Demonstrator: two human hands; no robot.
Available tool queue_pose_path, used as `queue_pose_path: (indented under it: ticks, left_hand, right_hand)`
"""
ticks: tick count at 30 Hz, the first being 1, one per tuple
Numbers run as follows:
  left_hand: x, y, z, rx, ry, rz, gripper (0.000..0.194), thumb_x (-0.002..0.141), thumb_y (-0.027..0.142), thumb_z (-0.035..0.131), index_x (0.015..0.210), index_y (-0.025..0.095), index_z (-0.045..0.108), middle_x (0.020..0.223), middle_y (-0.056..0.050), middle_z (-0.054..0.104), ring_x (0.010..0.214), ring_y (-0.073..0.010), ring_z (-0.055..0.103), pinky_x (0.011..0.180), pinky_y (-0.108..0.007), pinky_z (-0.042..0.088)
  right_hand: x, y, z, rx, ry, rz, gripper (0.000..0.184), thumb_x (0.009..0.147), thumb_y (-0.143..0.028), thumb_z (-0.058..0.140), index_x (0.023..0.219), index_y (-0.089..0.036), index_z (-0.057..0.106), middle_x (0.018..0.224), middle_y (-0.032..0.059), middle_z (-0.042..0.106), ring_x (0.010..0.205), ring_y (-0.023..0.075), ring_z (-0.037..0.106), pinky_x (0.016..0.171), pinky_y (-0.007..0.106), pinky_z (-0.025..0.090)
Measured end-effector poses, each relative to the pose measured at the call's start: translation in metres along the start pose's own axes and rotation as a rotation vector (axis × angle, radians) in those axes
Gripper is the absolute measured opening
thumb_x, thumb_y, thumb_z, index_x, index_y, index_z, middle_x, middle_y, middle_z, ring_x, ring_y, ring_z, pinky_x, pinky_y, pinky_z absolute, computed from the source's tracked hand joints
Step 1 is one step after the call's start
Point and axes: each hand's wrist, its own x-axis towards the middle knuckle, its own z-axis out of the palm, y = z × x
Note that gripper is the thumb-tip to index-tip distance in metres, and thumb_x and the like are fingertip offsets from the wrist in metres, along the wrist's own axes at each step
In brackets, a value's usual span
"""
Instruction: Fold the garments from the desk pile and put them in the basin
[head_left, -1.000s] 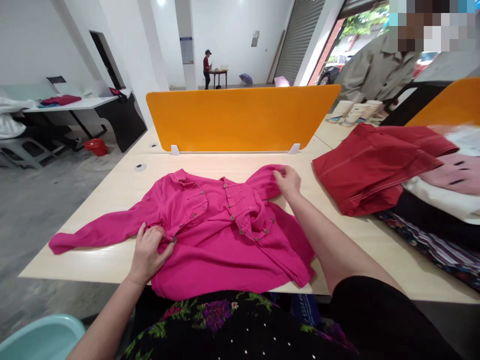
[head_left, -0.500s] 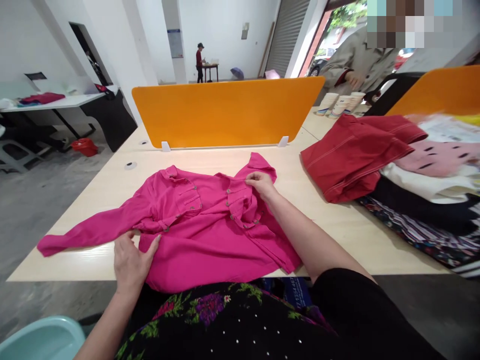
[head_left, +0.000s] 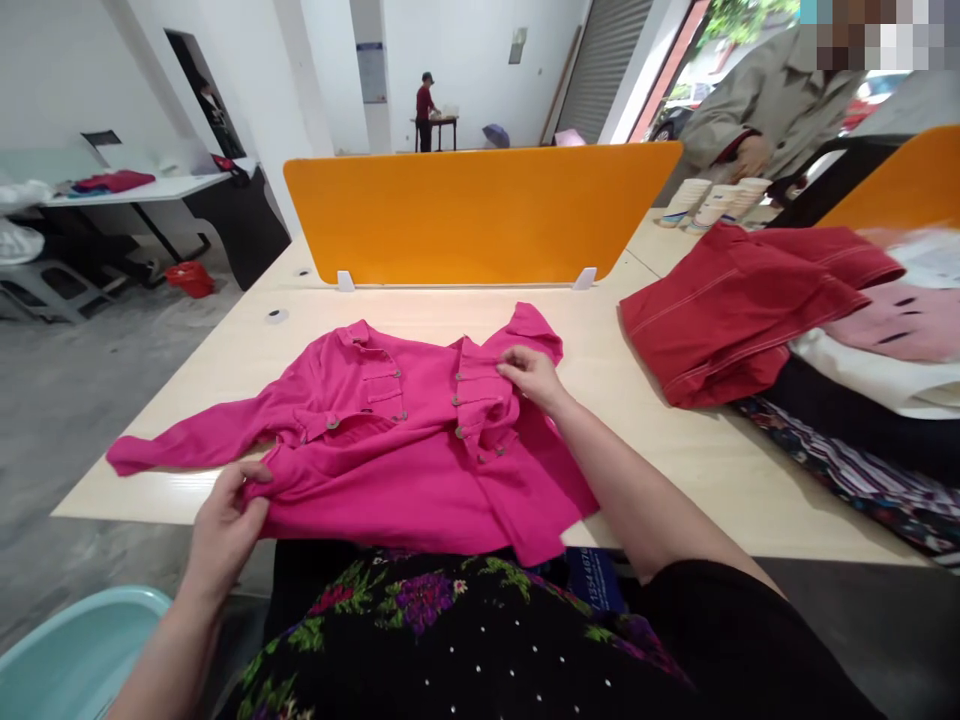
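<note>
Left hand pinches the magenta button-front shirt low, right hand seemingly its chest; looks light, floppy, best gripped by edges!

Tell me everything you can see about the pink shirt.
The pink shirt looks like soft cloth, with round buttons and a chest pocket. It lies rumpled on the pale table, front open, one sleeve stretched leftward. The left hand pinches its near left edge; the right hand pinches its front panel.
</note>
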Motion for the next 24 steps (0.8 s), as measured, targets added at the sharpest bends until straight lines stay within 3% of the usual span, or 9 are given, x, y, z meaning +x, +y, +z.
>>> queue_pose_path:
  ticks: [2,3,7,9,12,14,17,21,24]
  left_hand:
    - [0.001,-0.013,-0.02,0.039,-0.137,-0.049,0.018,0.067,0.027,0.044,0.082,0.025,0.055,0.087,-0.005,0.064,0.08,-0.0237,0.064,0.068,-0.037,0.055]
    - [0.002,-0.016,-0.027,0.075,-0.15,-0.085,0.016,0.067,0.029,0.045,0.079,0.025,0.056,0.087,-0.006,0.063,0.078,-0.0247,0.064,0.066,-0.038,0.054]
    - [0.026,0.001,-0.032,0.284,0.14,-0.05,0.024,0.082,0.036,0.04,0.089,0.023,0.058,0.1,-0.01,0.063,0.087,-0.0275,0.064,0.077,-0.043,0.052]
    - [0.053,0.013,-0.019,0.243,0.156,0.096,0.027,0.087,0.037,0.037,0.096,0.023,0.059,0.106,-0.01,0.063,0.099,-0.0262,0.062,0.088,-0.041,0.05]
    - [0.1,0.017,0.011,0.16,-0.073,0.251,0.037,0.088,0.045,0.038,0.103,0.021,0.062,0.114,-0.011,0.063,0.112,-0.0253,0.058,0.1,-0.039,0.044]
    - [0.129,0.011,0.033,0.203,-0.298,0.262,0.045,0.083,0.052,0.046,0.111,0.022,0.064,0.123,-0.012,0.062,0.122,-0.0293,0.052,0.106,-0.044,0.038]
    - [0.164,0.002,0.06,0.364,-0.468,0.111,0.062,0.076,0.061,0.057,0.128,0.027,0.058,0.142,-0.015,0.05,0.133,-0.0425,0.039,0.106,-0.062,0.03]
    - [0.2,0.003,0.081,0.476,-0.451,-0.084,0.072,0.083,0.065,0.045,0.146,0.031,0.039,0.158,-0.014,0.026,0.139,-0.0501,0.023,0.103,-0.072,0.021]
    - [0.216,0.009,0.092,0.452,-0.415,-0.081,0.068,0.088,0.062,0.035,0.148,0.03,0.034,0.159,-0.011,0.025,0.141,-0.0454,0.022,0.107,-0.07,0.018]
  right_hand:
    - [-0.003,0.003,-0.008,-0.021,-0.186,0.082,0.025,0.077,-0.042,0.057,0.07,-0.018,0.061,0.06,0.0001,0.06,0.058,0.0171,0.057,0.057,0.028,0.047]
    - [-0.002,0.004,-0.012,-0.058,-0.199,0.129,0.027,0.08,-0.042,0.054,0.071,-0.018,0.062,0.06,0.0013,0.061,0.058,0.0179,0.058,0.057,0.029,0.048]
    - [0.009,0.0,-0.018,-0.347,-0.003,0.071,0.033,0.081,-0.029,0.057,0.11,-0.017,0.065,0.107,0.011,0.069,0.097,0.0245,0.064,0.082,0.035,0.051]
    - [0.015,-0.008,-0.013,-0.508,-0.136,-0.028,0.049,0.073,-0.022,0.066,0.122,-0.016,0.061,0.126,0.0127,0.062,0.113,0.0267,0.059,0.091,0.035,0.048]
    - [0.015,-0.022,0.004,-0.633,-0.456,-0.097,0.037,0.074,-0.014,0.064,0.111,-0.018,0.066,0.114,0.0093,0.068,0.103,0.0247,0.063,0.084,0.03,0.048]
    - [0.013,-0.032,0.01,-0.662,-0.5,-0.115,0.022,0.077,-0.012,0.06,0.096,-0.02,0.069,0.099,0.0063,0.071,0.093,0.0232,0.065,0.079,0.028,0.047]
    - [0.025,-0.043,-0.006,-0.679,-0.16,-0.029,0.013,0.083,-0.015,0.057,0.091,-0.018,0.067,0.096,0.0091,0.069,0.091,0.0259,0.063,0.082,0.035,0.045]
    - [0.062,-0.047,-0.073,-0.663,0.427,0.176,0.034,0.097,-0.021,0.03,0.121,-0.012,0.053,0.122,0.0191,0.055,0.11,0.0311,0.056,0.093,0.049,0.041]
    - [0.076,-0.036,-0.11,-0.617,0.549,0.263,0.036,0.097,-0.026,0.032,0.127,-0.02,0.05,0.131,0.0153,0.048,0.118,0.0335,0.051,0.098,0.05,0.039]
